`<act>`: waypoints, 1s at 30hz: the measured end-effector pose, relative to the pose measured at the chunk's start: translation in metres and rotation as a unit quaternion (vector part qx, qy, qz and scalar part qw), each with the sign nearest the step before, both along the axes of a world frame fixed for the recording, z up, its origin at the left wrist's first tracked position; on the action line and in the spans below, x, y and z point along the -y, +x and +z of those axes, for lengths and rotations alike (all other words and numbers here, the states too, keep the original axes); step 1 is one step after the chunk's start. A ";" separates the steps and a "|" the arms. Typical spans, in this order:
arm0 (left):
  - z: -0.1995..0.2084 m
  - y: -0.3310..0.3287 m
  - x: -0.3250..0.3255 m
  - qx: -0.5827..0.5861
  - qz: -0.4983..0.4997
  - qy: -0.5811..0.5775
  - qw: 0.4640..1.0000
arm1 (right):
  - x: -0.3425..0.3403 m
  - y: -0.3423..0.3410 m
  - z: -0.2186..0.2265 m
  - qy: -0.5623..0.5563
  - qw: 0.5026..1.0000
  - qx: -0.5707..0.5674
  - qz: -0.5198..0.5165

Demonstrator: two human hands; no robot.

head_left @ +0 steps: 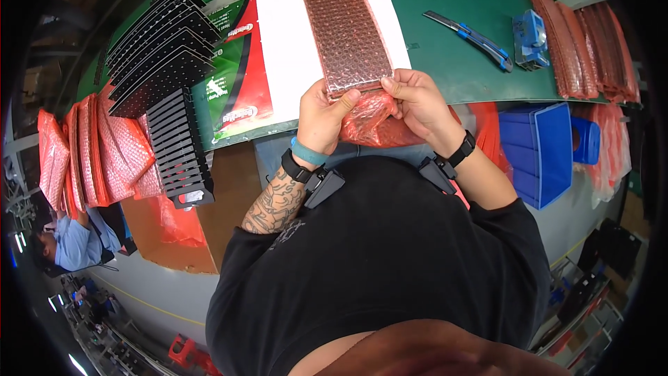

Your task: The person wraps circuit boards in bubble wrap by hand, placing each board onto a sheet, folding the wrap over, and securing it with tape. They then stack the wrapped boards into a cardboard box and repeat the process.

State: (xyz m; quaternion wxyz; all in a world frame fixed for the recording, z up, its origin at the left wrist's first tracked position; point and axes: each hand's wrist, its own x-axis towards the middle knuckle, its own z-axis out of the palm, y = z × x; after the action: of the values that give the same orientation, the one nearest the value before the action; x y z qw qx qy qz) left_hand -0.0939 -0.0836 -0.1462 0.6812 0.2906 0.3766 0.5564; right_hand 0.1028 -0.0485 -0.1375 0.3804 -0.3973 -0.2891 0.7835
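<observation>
A long red bubble-wrap bag (344,28) lies across a white sheet (278,49) on the table, with a dark flat piece showing through it. My left hand (322,117) grips the near end of the bag from the left, its thumb on top by the edge. From the other side my right hand (422,106) pinches the same end between thumb and fingers. Loose crumpled red film (372,122) hangs between both hands, past the table's near edge. The fingertips beneath the film are partly hidden.
Left, black perforated metal panels (163,49) and a slotted black part (179,143) stand beside red bubble bags (104,146). Right lie a utility knife (470,38), a blue tape dispenser (530,40) and more bags (588,49). A blue bin (536,153) and cardboard box (174,251) stand below.
</observation>
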 end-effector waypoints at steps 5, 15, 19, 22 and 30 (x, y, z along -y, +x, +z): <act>0.005 -0.010 -0.001 -0.070 -0.044 0.025 0.996 | -0.004 0.007 -0.002 0.026 0.998 0.036 0.049; 0.020 -0.008 -0.004 -0.255 0.031 0.122 0.959 | 0.003 -0.005 0.000 0.071 0.997 -0.017 0.001; 0.030 -0.021 -0.011 -0.287 -0.031 0.129 0.949 | 0.002 -0.006 0.001 0.035 0.996 -0.080 0.008; 0.031 -0.025 -0.014 -0.310 -0.060 0.128 0.940 | 0.006 -0.010 0.006 0.013 0.994 -0.111 -0.009; 0.012 -0.026 -0.018 -0.374 -0.015 0.215 0.902 | 0.008 -0.013 0.003 0.008 0.996 -0.092 0.001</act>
State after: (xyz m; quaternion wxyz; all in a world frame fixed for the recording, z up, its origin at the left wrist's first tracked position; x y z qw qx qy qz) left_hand -0.1197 -0.0656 -0.1339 0.4194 0.6221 0.4705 0.4645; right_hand 0.0899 -0.0561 -0.1347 0.4078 -0.3202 -0.2599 0.8146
